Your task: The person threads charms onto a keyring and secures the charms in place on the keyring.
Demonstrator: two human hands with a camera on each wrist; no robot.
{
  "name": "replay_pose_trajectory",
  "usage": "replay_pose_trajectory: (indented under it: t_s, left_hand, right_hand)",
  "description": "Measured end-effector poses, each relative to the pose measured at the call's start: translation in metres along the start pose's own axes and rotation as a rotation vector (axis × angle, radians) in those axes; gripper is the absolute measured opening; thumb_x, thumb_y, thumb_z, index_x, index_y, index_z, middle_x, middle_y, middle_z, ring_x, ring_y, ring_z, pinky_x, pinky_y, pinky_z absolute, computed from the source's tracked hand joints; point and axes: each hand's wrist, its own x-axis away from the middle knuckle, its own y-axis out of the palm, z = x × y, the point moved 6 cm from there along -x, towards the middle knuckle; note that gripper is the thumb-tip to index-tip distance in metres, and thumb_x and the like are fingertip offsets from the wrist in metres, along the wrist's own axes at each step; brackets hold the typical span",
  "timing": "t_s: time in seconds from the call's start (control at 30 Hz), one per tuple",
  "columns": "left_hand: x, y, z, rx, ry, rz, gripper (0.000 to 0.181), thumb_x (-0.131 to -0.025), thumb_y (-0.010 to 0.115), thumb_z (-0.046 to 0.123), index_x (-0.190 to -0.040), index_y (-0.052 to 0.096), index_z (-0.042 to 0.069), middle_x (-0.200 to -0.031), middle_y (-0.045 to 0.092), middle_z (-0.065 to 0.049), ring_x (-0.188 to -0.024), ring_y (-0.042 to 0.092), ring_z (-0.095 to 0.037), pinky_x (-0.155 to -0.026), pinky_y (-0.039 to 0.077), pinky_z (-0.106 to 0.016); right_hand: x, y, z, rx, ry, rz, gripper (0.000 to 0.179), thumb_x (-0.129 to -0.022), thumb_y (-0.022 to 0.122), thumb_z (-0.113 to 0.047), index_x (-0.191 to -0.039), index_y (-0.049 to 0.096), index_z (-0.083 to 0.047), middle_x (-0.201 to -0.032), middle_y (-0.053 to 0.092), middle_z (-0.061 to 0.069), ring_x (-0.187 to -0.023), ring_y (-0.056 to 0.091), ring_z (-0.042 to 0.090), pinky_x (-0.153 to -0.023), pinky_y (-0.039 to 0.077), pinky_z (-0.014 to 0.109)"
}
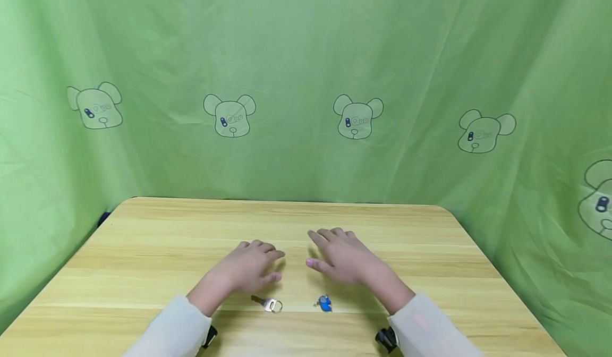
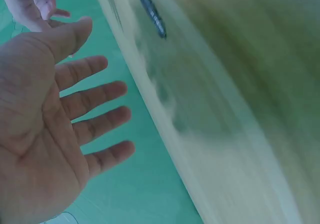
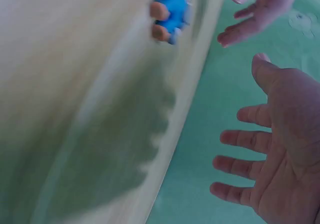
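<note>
A key (image 1: 266, 303) with a metal ring lies on the wooden table, its dark blade pointing left. Just to its right lies a small blue figure charm (image 1: 325, 303) with a short chain. My left hand (image 1: 251, 266) hovers above the table beyond the key, fingers spread and holding nothing. Beyond the charm, my right hand (image 1: 345, 256) is likewise raised with extended fingers and nothing in it. The left wrist view shows the key's blade (image 2: 151, 11) apart from the hand. In the right wrist view the blue charm (image 3: 171, 15) has two orange-brown feet and touches no finger.
The light wooden table (image 1: 158, 240) has rounded far corners. Behind it and at both sides hangs a green curtain (image 1: 296, 38) printed with bear heads. Black wrist bands (image 1: 386, 339) show below the white sleeves (image 1: 432, 328). A dark object (image 1: 103, 218) sits by the table's left edge.
</note>
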Motion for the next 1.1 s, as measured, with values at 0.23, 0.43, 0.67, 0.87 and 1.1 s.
replay_pose_trajectory:
  t_s: [0.23, 0.43, 0.67, 0.87, 1.1]
  left_hand:
    - [0.008, 0.009, 0.008, 0.045, 0.081, -0.032, 0.038, -0.093, 0.073, 0.041, -0.123, 0.07, 0.017, -0.125, 0.067, 0.0, -0.117, 0.06, -0.023, -0.104, 0.048, -0.05]
    - [0.011, 0.013, 0.014, 0.198, 0.149, -0.084, 0.019, -0.089, 0.08, 0.034, -0.101, 0.072, 0.021, -0.095, 0.061, 0.013, -0.088, 0.057, -0.006, -0.083, 0.052, -0.028]
    - [0.011, 0.017, 0.015, 0.359, 0.153, -0.152, 0.014, -0.088, 0.082, 0.023, -0.087, 0.069, 0.022, -0.082, 0.057, 0.014, -0.076, 0.054, -0.002, -0.072, 0.05, -0.02]
    - [0.008, 0.023, 0.016, 0.383, 0.167, -0.162, 0.015, -0.086, 0.081, 0.016, -0.085, 0.067, 0.021, -0.078, 0.057, 0.013, -0.071, 0.051, 0.0, -0.069, 0.048, -0.019]
    - [0.007, 0.028, 0.019, 0.377, 0.168, -0.179, 0.02, -0.086, 0.078, 0.009, -0.078, 0.063, 0.021, -0.069, 0.056, 0.013, -0.062, 0.049, 0.001, -0.063, 0.047, -0.019]
  right_hand:
    - [0.011, 0.011, -0.011, 0.008, -0.073, -0.054, 0.07, -0.099, 0.055, -0.06, -0.149, 0.052, -0.01, -0.144, 0.057, 0.015, -0.13, 0.054, 0.036, -0.109, 0.042, 0.061]
    - [0.021, 0.018, -0.02, -0.004, -0.16, -0.093, 0.058, -0.097, 0.064, -0.055, -0.135, 0.062, -0.012, -0.127, 0.065, 0.006, -0.116, 0.061, 0.026, -0.101, 0.05, 0.05]
    - [0.03, 0.023, -0.026, -0.047, -0.271, -0.105, 0.045, -0.092, 0.072, -0.05, -0.12, 0.068, -0.014, -0.096, 0.06, -0.009, -0.083, 0.053, 0.007, -0.079, 0.052, 0.031]
    - [0.033, 0.025, -0.029, -0.088, -0.326, -0.128, 0.032, -0.089, 0.077, -0.043, -0.108, 0.068, -0.019, -0.092, 0.058, -0.013, -0.078, 0.048, 0.002, -0.072, 0.048, 0.025]
    - [0.033, 0.029, -0.028, -0.094, -0.352, -0.121, 0.013, -0.09, 0.073, -0.028, -0.097, 0.065, -0.021, -0.091, 0.056, -0.013, -0.082, 0.049, 0.004, -0.073, 0.047, 0.024]
